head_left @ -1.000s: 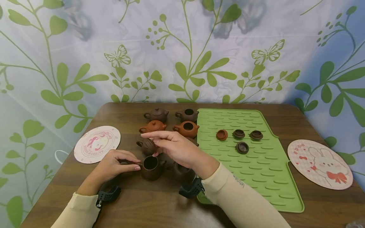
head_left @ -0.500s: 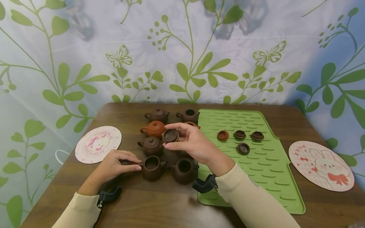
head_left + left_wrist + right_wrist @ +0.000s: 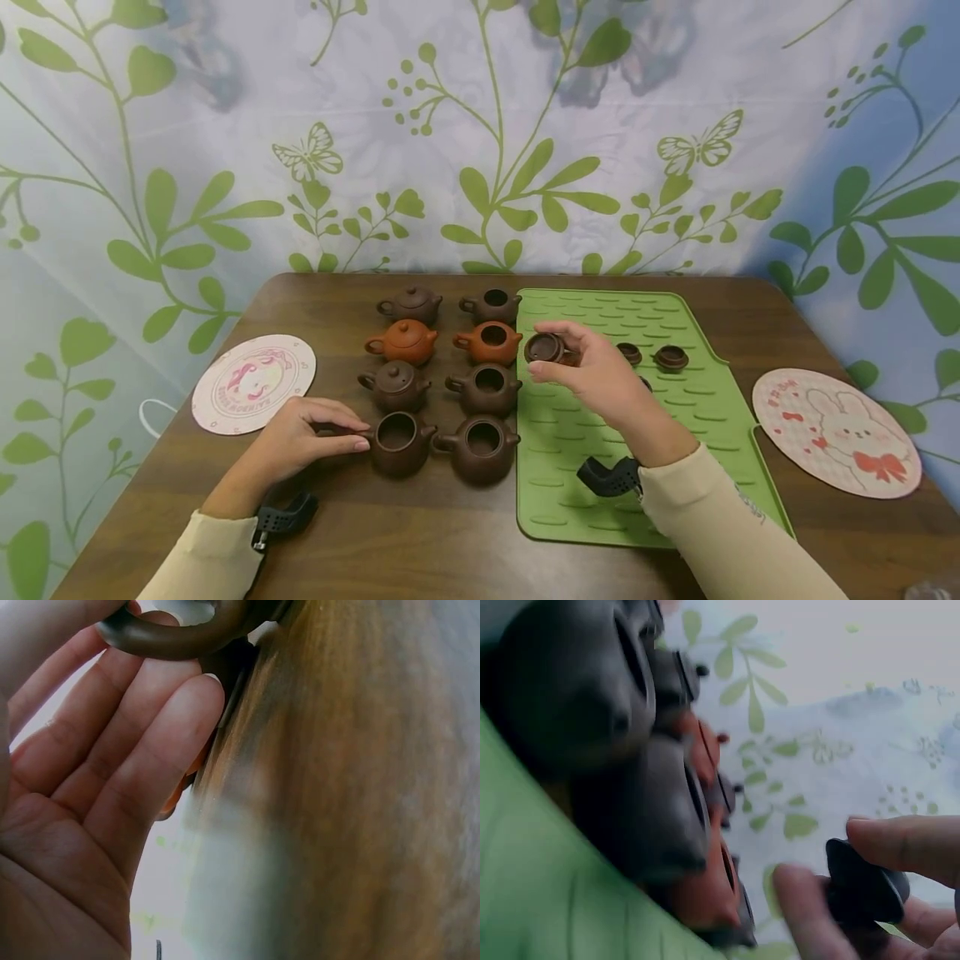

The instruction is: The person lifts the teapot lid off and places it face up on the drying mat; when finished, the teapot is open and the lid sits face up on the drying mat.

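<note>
My left hand (image 3: 300,437) pinches the loop handle (image 3: 169,641) of an uncovered dark brown teapot (image 3: 399,460), which stands at the front of the left column. Over the green mat's left part, my right hand (image 3: 603,379) holds a small dark brown teapot lid (image 3: 544,347) between thumb and fingers, its hollow underside showing. The right wrist view also has this lid (image 3: 862,889) between the fingertips. Behind the left hand's teapot sits a lidded brown teapot (image 3: 394,387). To its right stands another open teapot (image 3: 480,467).
An orange lidded teapot (image 3: 401,343) and an orange open one (image 3: 487,347) stand farther back among other brown pots. Lids, including a dark lid (image 3: 670,358), lie on the green mat (image 3: 570,500); the right hand hides some. Round placemats (image 3: 255,383) flank both table sides.
My right hand rose from the left column of teapots with the lid and moved right, over the green mat. My left hand stays at the front teapot's handle.
</note>
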